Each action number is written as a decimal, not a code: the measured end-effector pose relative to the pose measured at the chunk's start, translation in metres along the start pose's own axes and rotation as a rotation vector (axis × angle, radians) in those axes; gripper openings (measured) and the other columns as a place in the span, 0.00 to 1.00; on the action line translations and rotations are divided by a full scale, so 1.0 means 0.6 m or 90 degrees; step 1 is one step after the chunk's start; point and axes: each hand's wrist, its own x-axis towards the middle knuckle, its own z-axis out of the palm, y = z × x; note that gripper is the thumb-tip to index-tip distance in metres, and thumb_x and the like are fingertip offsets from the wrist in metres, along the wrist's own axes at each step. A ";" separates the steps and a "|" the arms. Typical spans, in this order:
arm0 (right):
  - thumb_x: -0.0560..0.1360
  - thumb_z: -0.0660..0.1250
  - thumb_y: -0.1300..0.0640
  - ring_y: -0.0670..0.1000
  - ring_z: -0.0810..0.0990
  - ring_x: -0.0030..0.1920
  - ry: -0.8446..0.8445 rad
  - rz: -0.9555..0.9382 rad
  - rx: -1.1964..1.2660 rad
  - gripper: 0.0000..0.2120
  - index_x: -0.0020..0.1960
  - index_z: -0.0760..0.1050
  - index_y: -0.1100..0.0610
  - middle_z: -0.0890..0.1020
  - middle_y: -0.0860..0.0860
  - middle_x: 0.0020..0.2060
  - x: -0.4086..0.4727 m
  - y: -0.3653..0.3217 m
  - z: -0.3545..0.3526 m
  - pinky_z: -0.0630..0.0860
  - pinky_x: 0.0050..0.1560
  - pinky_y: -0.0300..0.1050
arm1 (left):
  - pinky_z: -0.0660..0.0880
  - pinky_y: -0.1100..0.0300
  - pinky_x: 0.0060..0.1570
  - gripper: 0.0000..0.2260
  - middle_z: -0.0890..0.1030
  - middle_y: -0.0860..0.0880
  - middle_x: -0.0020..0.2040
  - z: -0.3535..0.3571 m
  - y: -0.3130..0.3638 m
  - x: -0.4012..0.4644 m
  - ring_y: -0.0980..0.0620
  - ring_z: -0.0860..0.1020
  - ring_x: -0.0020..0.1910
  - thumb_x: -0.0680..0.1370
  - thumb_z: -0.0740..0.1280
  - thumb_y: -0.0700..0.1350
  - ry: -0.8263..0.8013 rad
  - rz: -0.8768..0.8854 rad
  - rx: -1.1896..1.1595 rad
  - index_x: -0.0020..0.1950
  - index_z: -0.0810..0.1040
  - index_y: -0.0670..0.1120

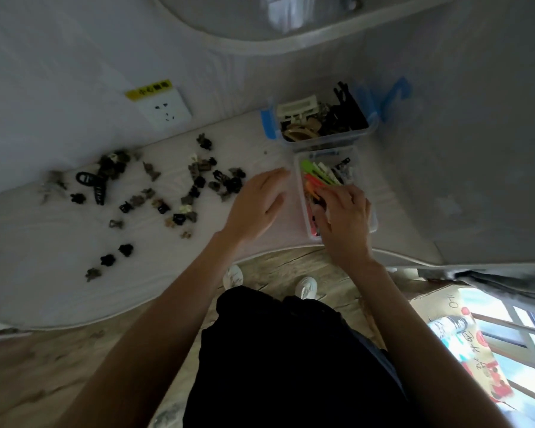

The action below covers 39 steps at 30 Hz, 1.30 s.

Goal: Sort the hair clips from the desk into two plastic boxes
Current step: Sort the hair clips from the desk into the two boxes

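Note:
Several small dark and beige claw clips (167,196) lie scattered over the white desk (44,273), with one large black claw clip (93,185) among them. A near clear plastic box (300,168) holds bright flat clips, green, orange and pink. Behind it stands a second box (366,131) with blue latches, full of large claw clips. My left hand (257,205) hovers flat over the desk beside the near box, fingers straight. My right hand (343,220) reaches into the near box, its fingertips among the coloured clips; whether it holds one is hidden.
A wall socket (166,111) with a yellow label sits above the desk at the back. The desk's front edge curves in front of my legs. A printed cardboard box (464,335) stands on the floor at right, next to a window.

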 end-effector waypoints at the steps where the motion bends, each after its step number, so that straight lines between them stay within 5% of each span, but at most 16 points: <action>1: 0.75 0.57 0.54 0.58 0.71 0.58 0.010 -0.028 0.031 0.16 0.59 0.75 0.56 0.79 0.54 0.56 0.002 -0.022 0.007 0.70 0.57 0.55 | 0.68 0.55 0.64 0.16 0.76 0.46 0.64 -0.018 -0.014 -0.019 0.52 0.72 0.62 0.79 0.60 0.44 0.061 -0.028 -0.009 0.66 0.71 0.44; 4: 0.75 0.60 0.59 0.57 0.70 0.59 -0.061 -0.113 0.112 0.15 0.60 0.74 0.60 0.76 0.58 0.58 0.012 -0.082 0.040 0.71 0.58 0.53 | 0.66 0.49 0.66 0.16 0.78 0.48 0.60 -0.051 -0.069 -0.095 0.50 0.74 0.60 0.77 0.61 0.45 0.204 -0.162 0.073 0.64 0.73 0.46; 8: 0.74 0.61 0.52 0.60 0.60 0.71 -0.250 -0.102 0.167 0.27 0.71 0.62 0.57 0.64 0.59 0.71 0.039 -0.139 0.133 0.62 0.70 0.55 | 0.43 0.41 0.71 0.25 0.67 0.48 0.72 -0.079 -0.164 -0.231 0.47 0.60 0.73 0.73 0.63 0.53 0.362 -0.535 0.124 0.69 0.67 0.49; 13: 0.71 0.58 0.40 0.62 0.47 0.75 -0.241 0.080 0.155 0.36 0.75 0.53 0.54 0.51 0.61 0.75 0.071 -0.164 0.210 0.48 0.73 0.58 | 0.48 0.38 0.72 0.34 0.53 0.40 0.76 -0.122 -0.257 -0.330 0.40 0.50 0.75 0.74 0.62 0.57 0.401 -0.770 0.066 0.75 0.56 0.45; 18: 0.75 0.65 0.51 0.60 0.45 0.75 -0.278 0.068 0.226 0.36 0.75 0.51 0.58 0.48 0.61 0.75 0.058 -0.218 0.256 0.48 0.75 0.58 | 0.52 0.44 0.73 0.35 0.49 0.40 0.77 -0.128 -0.291 -0.292 0.42 0.50 0.76 0.76 0.60 0.58 0.286 -0.613 -0.019 0.76 0.51 0.45; 24: 0.70 0.55 0.36 0.60 0.45 0.76 -0.353 -0.030 0.196 0.42 0.75 0.48 0.58 0.48 0.62 0.75 0.040 -0.276 0.294 0.51 0.74 0.60 | 0.41 0.51 0.74 0.34 0.51 0.45 0.77 -0.121 -0.278 -0.185 0.50 0.48 0.76 0.75 0.51 0.61 0.121 -0.413 -0.067 0.76 0.49 0.44; 29: 0.64 0.65 0.31 0.58 0.40 0.75 -0.410 -0.109 0.103 0.53 0.75 0.40 0.53 0.42 0.59 0.76 0.042 -0.262 0.275 0.46 0.74 0.57 | 0.44 0.51 0.74 0.34 0.53 0.46 0.77 -0.124 -0.278 -0.187 0.51 0.50 0.76 0.74 0.52 0.63 0.061 -0.324 -0.109 0.76 0.52 0.46; 33: 0.63 0.71 0.35 0.60 0.56 0.72 -0.353 -0.106 -0.066 0.52 0.75 0.44 0.49 0.54 0.58 0.74 0.031 -0.257 0.261 0.59 0.70 0.58 | 0.62 0.51 0.70 0.32 0.63 0.45 0.73 -0.174 -0.287 -0.216 0.49 0.61 0.71 0.74 0.64 0.58 0.150 -0.315 -0.101 0.74 0.59 0.46; 36: 0.65 0.73 0.41 0.58 0.68 0.60 -0.313 -0.038 -0.029 0.46 0.74 0.53 0.51 0.66 0.58 0.65 0.024 -0.274 0.267 0.74 0.54 0.55 | 0.69 0.50 0.62 0.44 0.60 0.46 0.72 -0.198 -0.292 -0.228 0.47 0.62 0.68 0.68 0.73 0.56 -0.016 -0.345 -0.032 0.76 0.50 0.52; 39: 0.67 0.73 0.47 0.58 0.73 0.55 -0.315 0.007 -0.005 0.41 0.72 0.55 0.53 0.69 0.58 0.60 0.031 -0.304 0.273 0.75 0.48 0.52 | 0.69 0.51 0.62 0.50 0.60 0.42 0.70 -0.189 -0.286 -0.214 0.44 0.64 0.67 0.65 0.76 0.53 -0.132 -0.344 -0.011 0.76 0.45 0.49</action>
